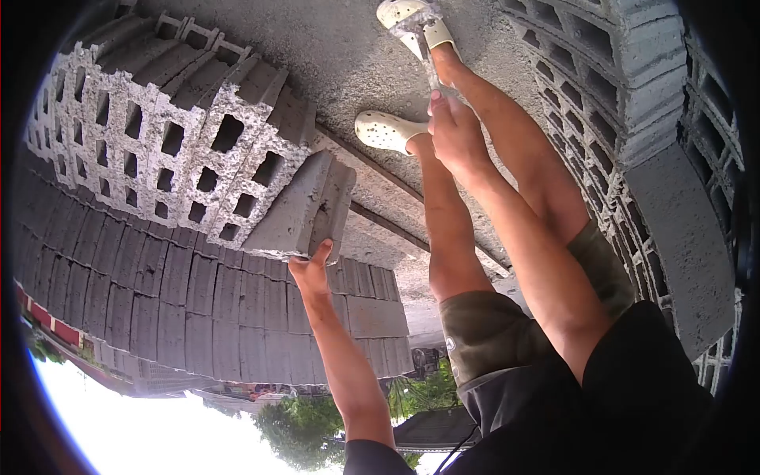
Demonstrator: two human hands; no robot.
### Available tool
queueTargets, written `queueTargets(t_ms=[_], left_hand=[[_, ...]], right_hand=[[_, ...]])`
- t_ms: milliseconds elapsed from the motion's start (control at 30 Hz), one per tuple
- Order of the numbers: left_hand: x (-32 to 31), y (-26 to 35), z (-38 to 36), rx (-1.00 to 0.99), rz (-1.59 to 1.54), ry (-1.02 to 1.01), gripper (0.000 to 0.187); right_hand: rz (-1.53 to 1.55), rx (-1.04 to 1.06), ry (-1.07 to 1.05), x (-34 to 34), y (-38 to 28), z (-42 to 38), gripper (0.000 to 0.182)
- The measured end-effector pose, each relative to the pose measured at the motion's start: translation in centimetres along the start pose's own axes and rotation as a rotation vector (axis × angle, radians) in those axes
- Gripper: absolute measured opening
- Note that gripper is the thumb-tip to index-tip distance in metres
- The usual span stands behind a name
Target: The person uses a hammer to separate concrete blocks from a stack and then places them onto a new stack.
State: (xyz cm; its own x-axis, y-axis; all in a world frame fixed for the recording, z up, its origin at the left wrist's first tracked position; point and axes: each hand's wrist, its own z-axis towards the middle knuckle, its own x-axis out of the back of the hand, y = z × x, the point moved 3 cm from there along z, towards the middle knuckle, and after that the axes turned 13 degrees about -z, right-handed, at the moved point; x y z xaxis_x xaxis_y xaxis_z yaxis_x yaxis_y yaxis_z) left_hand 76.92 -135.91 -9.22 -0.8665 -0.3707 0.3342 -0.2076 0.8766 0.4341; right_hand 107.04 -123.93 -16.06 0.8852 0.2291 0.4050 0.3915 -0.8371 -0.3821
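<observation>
The view is upside down, with the ground at the top. My left hand [311, 271] grips the lower end of a grey concrete block [301, 207], which tilts against a row of hollow blocks [178, 150] lying on the concrete ground [348, 55]. My right hand [454, 133] is closed around a thin grey tool [430, 67] that points toward the ground between my feet. Both feet wear pale clogs, one [384, 131] just left of the right hand and one [412, 20] beyond it.
A tall stack of grey blocks [158, 309] fills the left side. A curved wall of hollow blocks [633, 103] stands at the right. A dark strip [396, 190] crosses the ground. Trees [309, 423] and bright sky [134, 435] show at the bottom.
</observation>
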Motion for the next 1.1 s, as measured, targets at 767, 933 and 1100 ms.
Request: queueTargets(t_ms=[767, 933, 1100], left_hand=[[6.9, -0.4, -0.9, 0.029, 0.020, -0.086, 0.041], [6.7, -0.4, -0.6, 0.049, -0.075, -0.143, 0.044], [5.8, -0.8, 0.0, 0.149, 0.060, -0.084, 0.051]], right_hand=[[0.087, 0.029, 0.766, -6.5, -1.9, -10.1, 0.030], [-0.106, -0.326, -0.132, -13.2, 1.4, -16.6, 0.034], [-0.017, 0.005, 0.315, -0.3, -2.1, -8.0, 0.032]])
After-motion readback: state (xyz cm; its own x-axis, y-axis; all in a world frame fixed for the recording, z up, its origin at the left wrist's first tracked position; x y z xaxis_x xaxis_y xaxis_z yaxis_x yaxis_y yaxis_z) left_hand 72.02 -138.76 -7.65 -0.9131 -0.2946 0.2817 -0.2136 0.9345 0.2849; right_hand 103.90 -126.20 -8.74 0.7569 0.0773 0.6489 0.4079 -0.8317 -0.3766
